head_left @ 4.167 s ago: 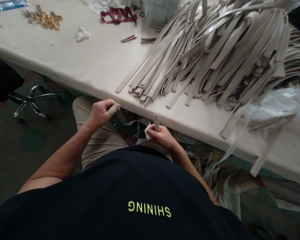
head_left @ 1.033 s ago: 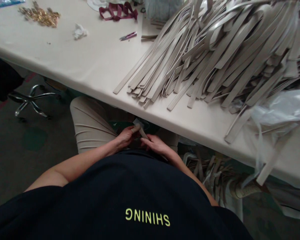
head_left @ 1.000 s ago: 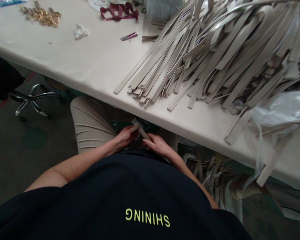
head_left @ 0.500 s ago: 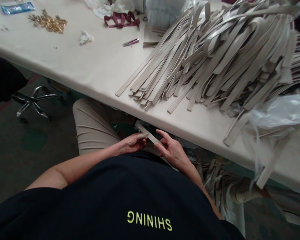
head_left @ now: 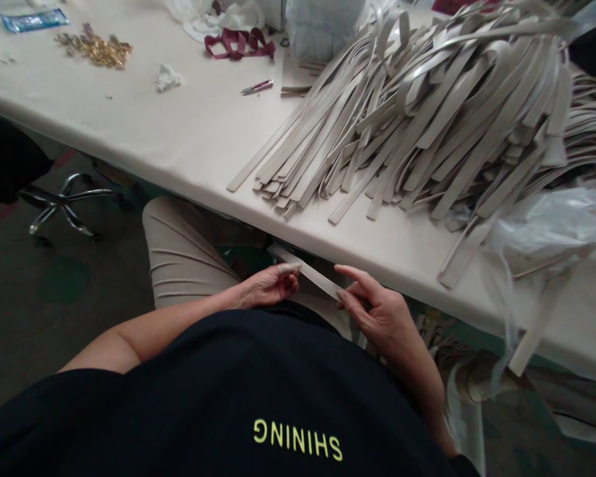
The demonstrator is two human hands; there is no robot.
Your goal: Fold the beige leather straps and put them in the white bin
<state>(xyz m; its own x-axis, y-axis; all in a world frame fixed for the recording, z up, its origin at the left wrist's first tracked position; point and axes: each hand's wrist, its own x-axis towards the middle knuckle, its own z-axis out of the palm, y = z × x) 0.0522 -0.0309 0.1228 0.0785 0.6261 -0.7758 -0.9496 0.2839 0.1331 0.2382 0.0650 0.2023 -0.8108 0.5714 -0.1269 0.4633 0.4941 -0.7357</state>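
A pale beige strip (head_left: 321, 279) slants between my two hands, below the table's front edge and above my lap. My left hand (head_left: 277, 281) pinches it near its upper left part; the thumb has a light covering on it. At the strip's lower right end, my right hand (head_left: 372, 301) grips it between thumb and fingers, with the index finger raised off it. On the table above lies a large heap of similar beige strips (head_left: 427, 126), their ends pointing toward the front edge.
The table (head_left: 179, 142) holds small snips (head_left: 257, 87), gold-coloured pieces (head_left: 102, 50), a white scrap (head_left: 167, 78), a maroon strap (head_left: 238, 44), a blue packet (head_left: 34, 20) and a clear plastic bag (head_left: 561, 222). A wheeled chair base (head_left: 67, 202) stands at left; more strips hang below the table.
My right hand has moved right and slightly down along the strip, away from my left hand. More strip now shows between them. My left hand has shifted slightly right.
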